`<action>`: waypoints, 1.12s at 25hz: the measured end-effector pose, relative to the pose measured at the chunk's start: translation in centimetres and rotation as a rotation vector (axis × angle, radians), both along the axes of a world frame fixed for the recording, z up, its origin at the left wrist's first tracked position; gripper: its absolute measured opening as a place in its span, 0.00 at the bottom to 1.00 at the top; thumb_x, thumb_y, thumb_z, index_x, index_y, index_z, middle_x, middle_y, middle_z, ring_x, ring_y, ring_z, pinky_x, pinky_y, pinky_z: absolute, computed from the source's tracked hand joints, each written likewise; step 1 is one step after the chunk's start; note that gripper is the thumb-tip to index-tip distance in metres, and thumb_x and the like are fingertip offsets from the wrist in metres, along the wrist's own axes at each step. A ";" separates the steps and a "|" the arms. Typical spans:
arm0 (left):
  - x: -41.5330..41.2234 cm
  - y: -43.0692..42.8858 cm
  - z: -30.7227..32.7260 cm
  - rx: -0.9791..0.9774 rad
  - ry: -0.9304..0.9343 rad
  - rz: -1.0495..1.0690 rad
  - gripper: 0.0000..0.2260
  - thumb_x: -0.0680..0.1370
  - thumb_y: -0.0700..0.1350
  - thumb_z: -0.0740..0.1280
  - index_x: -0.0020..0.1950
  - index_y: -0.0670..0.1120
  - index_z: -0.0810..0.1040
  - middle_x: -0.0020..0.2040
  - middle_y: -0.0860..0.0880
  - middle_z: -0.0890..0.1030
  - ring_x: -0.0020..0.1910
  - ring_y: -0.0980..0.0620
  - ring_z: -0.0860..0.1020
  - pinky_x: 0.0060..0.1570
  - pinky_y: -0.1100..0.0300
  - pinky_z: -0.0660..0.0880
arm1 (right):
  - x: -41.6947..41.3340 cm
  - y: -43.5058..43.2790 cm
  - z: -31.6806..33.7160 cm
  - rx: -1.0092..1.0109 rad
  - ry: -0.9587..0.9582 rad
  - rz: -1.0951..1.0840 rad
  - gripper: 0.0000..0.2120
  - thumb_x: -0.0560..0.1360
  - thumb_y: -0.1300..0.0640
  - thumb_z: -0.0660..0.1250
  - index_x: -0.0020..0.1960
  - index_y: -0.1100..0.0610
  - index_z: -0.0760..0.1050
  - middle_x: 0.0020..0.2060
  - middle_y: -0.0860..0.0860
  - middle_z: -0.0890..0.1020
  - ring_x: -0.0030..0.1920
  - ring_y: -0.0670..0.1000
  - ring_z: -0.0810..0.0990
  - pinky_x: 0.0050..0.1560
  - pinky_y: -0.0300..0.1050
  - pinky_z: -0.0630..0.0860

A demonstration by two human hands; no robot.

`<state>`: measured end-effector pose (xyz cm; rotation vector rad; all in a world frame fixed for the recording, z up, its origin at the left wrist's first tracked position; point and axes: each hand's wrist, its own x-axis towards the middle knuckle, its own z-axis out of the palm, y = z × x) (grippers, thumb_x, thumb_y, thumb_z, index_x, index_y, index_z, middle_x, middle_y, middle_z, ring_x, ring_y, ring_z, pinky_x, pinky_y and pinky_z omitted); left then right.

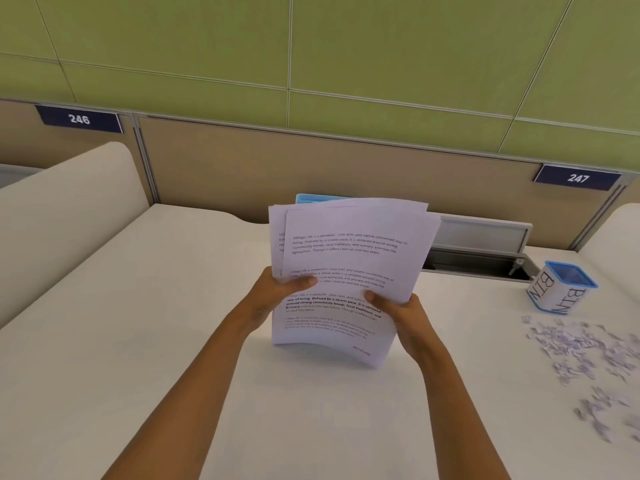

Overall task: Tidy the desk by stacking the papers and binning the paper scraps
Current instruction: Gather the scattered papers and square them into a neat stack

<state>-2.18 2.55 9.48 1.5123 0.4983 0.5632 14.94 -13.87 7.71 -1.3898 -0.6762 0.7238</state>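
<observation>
A sheaf of printed white papers [346, 265] is lifted above the desk's middle, tilted up and slightly fanned at the top. My left hand [277, 289] grips its left edge, thumb on the front sheet. My right hand [401, 313] grips the lower right edge, thumb also on top. Torn paper scraps [585, 355] lie scattered on the desk at the right. A small white box with a blue rim, marked BIN [561, 289], stands beyond the scraps with scraps inside.
The cream desk [138, 341] is walled by a beige partition [311, 161] with plates 246 and 247. A blue object [311, 198] peeks from behind the papers. An open cable hatch [485, 244] sits at the back right.
</observation>
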 end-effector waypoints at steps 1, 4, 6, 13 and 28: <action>0.0 0.1 0.1 -0.007 -0.006 0.000 0.17 0.65 0.48 0.74 0.53 0.56 0.81 0.53 0.49 0.83 0.53 0.47 0.81 0.55 0.42 0.76 | 0.0 0.0 0.2 0.001 -0.006 -0.003 0.19 0.63 0.56 0.74 0.53 0.55 0.80 0.49 0.53 0.85 0.50 0.58 0.83 0.52 0.57 0.80; -0.1 0.4 0.3 -0.005 -0.039 -0.016 0.16 0.66 0.47 0.74 0.53 0.57 0.81 0.53 0.49 0.83 0.53 0.48 0.81 0.55 0.44 0.76 | 0.1 0.0 0.4 0.030 -0.005 -0.010 0.20 0.62 0.58 0.75 0.54 0.57 0.79 0.48 0.54 0.85 0.49 0.58 0.83 0.50 0.54 0.80; -0.3 0.8 -0.3 0.023 0.014 -0.079 0.20 0.65 0.48 0.75 0.56 0.56 0.79 0.55 0.50 0.83 0.54 0.48 0.80 0.55 0.46 0.77 | 0.1 -0.1 -0.3 0.024 0.004 0.044 0.21 0.63 0.58 0.75 0.56 0.56 0.79 0.50 0.54 0.84 0.50 0.57 0.83 0.50 0.54 0.80; 0.4 0.0 -0.7 0.018 0.025 0.094 0.11 0.72 0.49 0.72 0.54 0.50 0.80 0.50 0.48 0.84 0.53 0.44 0.81 0.51 0.50 0.79 | -0.3 -0.2 -1.2 -0.064 -0.038 0.054 0.20 0.64 0.56 0.76 0.54 0.54 0.79 0.49 0.51 0.85 0.50 0.56 0.83 0.52 0.54 0.80; 1.9 -0.2 -0.1 -0.602 -0.493 0.289 0.20 0.77 0.37 0.64 0.70 0.42 0.69 0.64 0.42 0.76 0.60 0.45 0.77 0.54 0.50 0.78 | 0.1 1.1 -0.6 0.248 0.203 -0.116 0.14 0.67 0.66 0.73 0.52 0.59 0.79 0.50 0.56 0.84 0.51 0.57 0.82 0.44 0.46 0.81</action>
